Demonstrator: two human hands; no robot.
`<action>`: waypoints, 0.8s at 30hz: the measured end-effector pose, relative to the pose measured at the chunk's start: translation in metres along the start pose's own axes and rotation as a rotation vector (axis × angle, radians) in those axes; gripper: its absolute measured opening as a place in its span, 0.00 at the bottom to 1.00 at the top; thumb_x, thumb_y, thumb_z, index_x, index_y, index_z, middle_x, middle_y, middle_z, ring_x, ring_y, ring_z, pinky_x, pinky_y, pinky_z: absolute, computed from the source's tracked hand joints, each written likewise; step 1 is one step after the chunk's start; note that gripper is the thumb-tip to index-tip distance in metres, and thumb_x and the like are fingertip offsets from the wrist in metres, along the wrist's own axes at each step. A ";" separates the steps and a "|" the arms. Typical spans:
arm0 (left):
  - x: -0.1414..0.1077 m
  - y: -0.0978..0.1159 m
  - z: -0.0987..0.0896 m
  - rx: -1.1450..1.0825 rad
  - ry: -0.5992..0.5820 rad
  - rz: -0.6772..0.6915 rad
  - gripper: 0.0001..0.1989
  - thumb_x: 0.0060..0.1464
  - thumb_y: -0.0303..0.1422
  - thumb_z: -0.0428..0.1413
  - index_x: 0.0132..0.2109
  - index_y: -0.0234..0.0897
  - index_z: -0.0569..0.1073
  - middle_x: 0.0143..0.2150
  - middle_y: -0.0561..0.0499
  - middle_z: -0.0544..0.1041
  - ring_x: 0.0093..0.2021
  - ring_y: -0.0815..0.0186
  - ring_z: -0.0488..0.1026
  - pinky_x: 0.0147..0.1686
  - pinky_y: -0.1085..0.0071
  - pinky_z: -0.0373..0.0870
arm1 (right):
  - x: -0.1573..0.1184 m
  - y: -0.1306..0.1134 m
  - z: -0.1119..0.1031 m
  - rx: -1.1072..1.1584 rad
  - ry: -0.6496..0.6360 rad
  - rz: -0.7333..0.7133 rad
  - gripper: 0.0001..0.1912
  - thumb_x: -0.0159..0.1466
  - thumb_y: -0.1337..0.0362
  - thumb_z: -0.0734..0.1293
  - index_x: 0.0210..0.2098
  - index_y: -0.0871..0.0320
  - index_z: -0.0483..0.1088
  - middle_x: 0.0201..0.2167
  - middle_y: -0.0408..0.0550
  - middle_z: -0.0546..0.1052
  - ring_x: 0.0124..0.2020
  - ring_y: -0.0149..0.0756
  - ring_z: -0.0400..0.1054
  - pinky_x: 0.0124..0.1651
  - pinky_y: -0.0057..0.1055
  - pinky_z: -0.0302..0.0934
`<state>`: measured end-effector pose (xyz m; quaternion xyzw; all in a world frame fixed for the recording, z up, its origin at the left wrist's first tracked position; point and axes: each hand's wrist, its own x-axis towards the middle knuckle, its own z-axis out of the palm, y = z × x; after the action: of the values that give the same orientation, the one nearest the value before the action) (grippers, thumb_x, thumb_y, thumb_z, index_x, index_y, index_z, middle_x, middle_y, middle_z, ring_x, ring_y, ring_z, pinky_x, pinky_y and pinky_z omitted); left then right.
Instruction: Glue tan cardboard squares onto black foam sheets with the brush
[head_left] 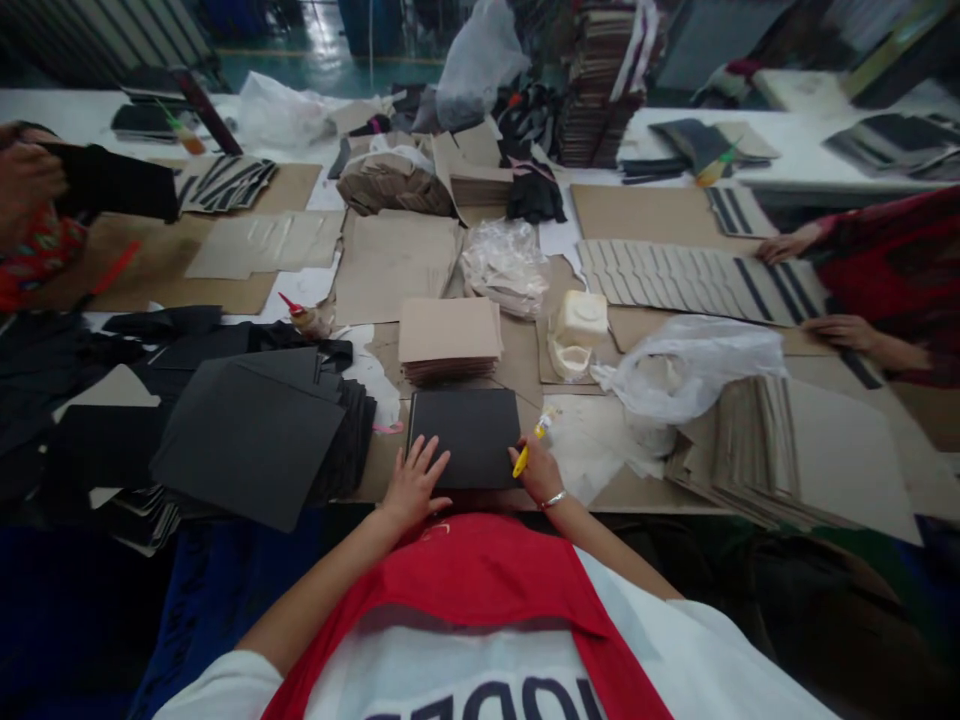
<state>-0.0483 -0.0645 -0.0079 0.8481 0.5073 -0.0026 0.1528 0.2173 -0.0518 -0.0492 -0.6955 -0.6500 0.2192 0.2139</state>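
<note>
A black rectangular panel point(469, 425) lies flat at the table's front edge, directly before me. My left hand point(415, 483) rests on its left front corner with the fingers spread. At its right edge, my right hand point(538, 470) is closed around a yellow-handled brush point(521, 460), bristles pointing away from me. Just behind the panel stands a stack of tan boards point(448, 335). To the right of that stack is a cream plastic container point(581, 320) with a cut opening at its front.
Black sheets point(251, 430) are piled at left, grey-brown boards point(795, 440) at right. A plastic bag point(697, 365) lies beside those boards. Co-workers' hands handle a black piece point(112, 180) at far left and striped strips point(697, 280) at right. A small red-tipped bottle point(306, 318) stands left.
</note>
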 end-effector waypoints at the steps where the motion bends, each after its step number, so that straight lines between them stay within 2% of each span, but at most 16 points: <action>1: 0.003 0.001 0.006 0.012 -0.016 -0.013 0.37 0.47 0.43 0.60 0.63 0.42 0.61 0.68 0.40 0.54 0.67 0.43 0.46 0.59 0.39 0.49 | 0.001 -0.001 0.001 -0.013 -0.011 -0.019 0.08 0.61 0.60 0.61 0.37 0.57 0.62 0.30 0.48 0.72 0.29 0.36 0.69 0.32 0.31 0.61; 5: 0.007 -0.004 0.020 0.024 -0.002 -0.065 0.34 0.49 0.39 0.60 0.63 0.41 0.62 0.67 0.39 0.54 0.67 0.43 0.47 0.58 0.42 0.54 | 0.007 -0.008 0.003 -0.103 -0.096 -0.052 0.08 0.62 0.61 0.62 0.39 0.58 0.65 0.32 0.50 0.74 0.32 0.37 0.70 0.34 0.31 0.62; 8: 0.008 -0.008 0.025 0.019 0.037 -0.058 0.32 0.49 0.37 0.59 0.61 0.40 0.64 0.67 0.39 0.57 0.67 0.44 0.48 0.57 0.48 0.59 | 0.012 -0.005 -0.010 -0.190 -0.114 -0.023 0.13 0.63 0.57 0.62 0.42 0.59 0.67 0.32 0.51 0.76 0.31 0.38 0.71 0.32 0.30 0.62; 10: 0.008 -0.010 0.029 0.029 0.066 -0.038 0.31 0.49 0.37 0.59 0.61 0.40 0.65 0.66 0.39 0.59 0.66 0.44 0.50 0.55 0.50 0.62 | 0.018 0.005 -0.030 -0.190 -0.028 -0.011 0.17 0.64 0.55 0.61 0.47 0.59 0.67 0.36 0.54 0.77 0.33 0.38 0.72 0.34 0.29 0.62; 12: 0.009 -0.012 0.034 0.048 0.095 -0.023 0.30 0.49 0.37 0.59 0.60 0.40 0.66 0.64 0.39 0.61 0.65 0.43 0.52 0.54 0.51 0.64 | 0.029 0.021 -0.057 -0.125 0.118 0.006 0.20 0.65 0.54 0.58 0.50 0.58 0.66 0.42 0.55 0.76 0.38 0.38 0.72 0.38 0.29 0.63; 13: 0.009 -0.012 0.036 0.057 0.106 -0.016 0.30 0.49 0.37 0.59 0.60 0.39 0.67 0.64 0.39 0.62 0.65 0.42 0.53 0.53 0.51 0.65 | 0.037 0.029 -0.072 -0.076 0.191 0.036 0.20 0.66 0.53 0.56 0.50 0.59 0.66 0.42 0.54 0.76 0.38 0.37 0.72 0.39 0.29 0.63; 15: 0.011 -0.013 0.040 0.072 0.121 -0.005 0.30 0.49 0.39 0.59 0.59 0.39 0.68 0.63 0.39 0.63 0.64 0.41 0.54 0.53 0.51 0.65 | 0.058 0.047 -0.098 0.026 0.288 0.161 0.23 0.68 0.52 0.51 0.47 0.59 0.69 0.36 0.51 0.77 0.33 0.34 0.72 0.37 0.28 0.63; 18: 0.012 -0.014 0.044 0.088 0.121 -0.010 0.30 0.49 0.39 0.58 0.60 0.40 0.68 0.64 0.40 0.63 0.64 0.42 0.55 0.53 0.51 0.64 | 0.101 0.069 -0.121 0.080 0.323 0.330 0.25 0.67 0.51 0.50 0.42 0.60 0.71 0.28 0.47 0.76 0.24 0.30 0.68 0.31 0.26 0.62; 21: 0.014 -0.014 0.044 0.090 0.090 -0.018 0.30 0.48 0.39 0.58 0.59 0.41 0.68 0.64 0.42 0.63 0.64 0.44 0.55 0.54 0.51 0.63 | 0.146 0.085 -0.123 0.013 0.319 0.362 0.20 0.65 0.54 0.55 0.41 0.60 0.73 0.33 0.49 0.78 0.30 0.31 0.70 0.34 0.25 0.61; 24: 0.016 -0.013 0.040 0.099 0.071 -0.043 0.30 0.48 0.42 0.57 0.59 0.42 0.68 0.64 0.42 0.63 0.64 0.44 0.55 0.56 0.45 0.58 | 0.179 0.096 -0.115 -0.085 0.223 0.371 0.16 0.63 0.58 0.60 0.37 0.60 0.75 0.34 0.51 0.79 0.35 0.34 0.71 0.37 0.26 0.61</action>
<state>-0.0453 -0.0558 -0.0522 0.8431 0.5297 -0.0009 0.0926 0.3729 0.1192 -0.0170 -0.8315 -0.4920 0.1486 0.2109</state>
